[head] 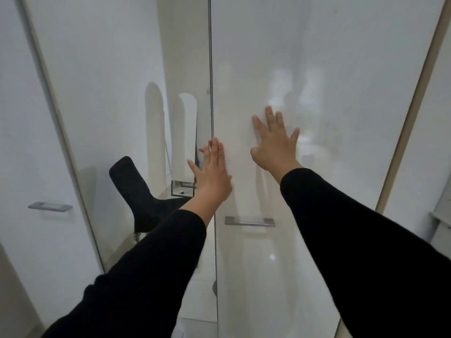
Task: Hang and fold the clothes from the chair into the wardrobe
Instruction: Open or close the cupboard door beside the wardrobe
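Glossy white wardrobe door [317, 69] upright; left hand [212, 176], right hand [273, 145] flat on it, fingers spread.

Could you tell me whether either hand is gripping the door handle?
No, both the left hand and right hand lie flat on the door, above the handle.

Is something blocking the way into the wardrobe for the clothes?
Yes. The glossy white wardrobe door is shut across the front. The left hand lies flat at its edge and the right hand presses flat on its panel, fingers straight. The silver bar handle sits untouched below them. No clothes show in this view.
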The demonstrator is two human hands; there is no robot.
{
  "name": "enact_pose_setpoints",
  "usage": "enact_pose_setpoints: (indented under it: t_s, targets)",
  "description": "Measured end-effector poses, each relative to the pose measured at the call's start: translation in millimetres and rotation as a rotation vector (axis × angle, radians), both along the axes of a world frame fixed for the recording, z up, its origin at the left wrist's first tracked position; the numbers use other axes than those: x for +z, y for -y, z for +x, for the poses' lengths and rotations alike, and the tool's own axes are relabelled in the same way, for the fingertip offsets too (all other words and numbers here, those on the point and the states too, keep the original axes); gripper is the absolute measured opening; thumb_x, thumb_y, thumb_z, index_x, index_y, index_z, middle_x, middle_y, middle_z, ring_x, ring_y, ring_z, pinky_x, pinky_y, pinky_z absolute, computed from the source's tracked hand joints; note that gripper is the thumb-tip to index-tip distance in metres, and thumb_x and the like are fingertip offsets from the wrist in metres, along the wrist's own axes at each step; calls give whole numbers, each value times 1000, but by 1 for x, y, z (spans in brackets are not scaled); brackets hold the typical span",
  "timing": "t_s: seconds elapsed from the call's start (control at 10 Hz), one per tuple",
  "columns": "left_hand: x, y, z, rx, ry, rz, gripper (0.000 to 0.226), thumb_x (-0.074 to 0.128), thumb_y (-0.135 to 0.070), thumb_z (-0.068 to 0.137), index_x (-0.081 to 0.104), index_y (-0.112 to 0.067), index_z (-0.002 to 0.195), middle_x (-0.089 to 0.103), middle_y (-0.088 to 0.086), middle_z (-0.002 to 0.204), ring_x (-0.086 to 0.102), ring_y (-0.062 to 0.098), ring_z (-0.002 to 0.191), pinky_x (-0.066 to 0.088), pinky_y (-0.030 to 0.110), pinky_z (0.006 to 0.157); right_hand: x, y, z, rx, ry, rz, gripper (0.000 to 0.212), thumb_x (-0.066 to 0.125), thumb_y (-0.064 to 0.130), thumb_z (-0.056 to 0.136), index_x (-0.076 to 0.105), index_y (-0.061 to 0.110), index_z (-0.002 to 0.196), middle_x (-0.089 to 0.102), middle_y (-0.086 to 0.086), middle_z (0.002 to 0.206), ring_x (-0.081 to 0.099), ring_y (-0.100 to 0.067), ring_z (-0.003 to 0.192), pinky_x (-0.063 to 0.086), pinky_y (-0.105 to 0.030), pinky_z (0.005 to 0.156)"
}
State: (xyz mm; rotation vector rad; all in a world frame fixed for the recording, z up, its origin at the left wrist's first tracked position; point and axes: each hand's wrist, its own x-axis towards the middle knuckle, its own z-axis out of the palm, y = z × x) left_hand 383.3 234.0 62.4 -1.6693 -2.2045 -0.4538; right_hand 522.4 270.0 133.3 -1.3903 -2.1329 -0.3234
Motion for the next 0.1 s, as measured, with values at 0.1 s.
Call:
enact_pose_setpoints:
  t_s: [0.1]
  targets:
    - [-3,16,-7,-68,16,72,79,35,-35,97,-23,-14,146,-32,-2,154,-24,21,144,-4,62,111,-10,23,0,31,-166,-41,68,47,29,91,15,28,151,-3,2,161,-1,-18,148,4,-57,115]
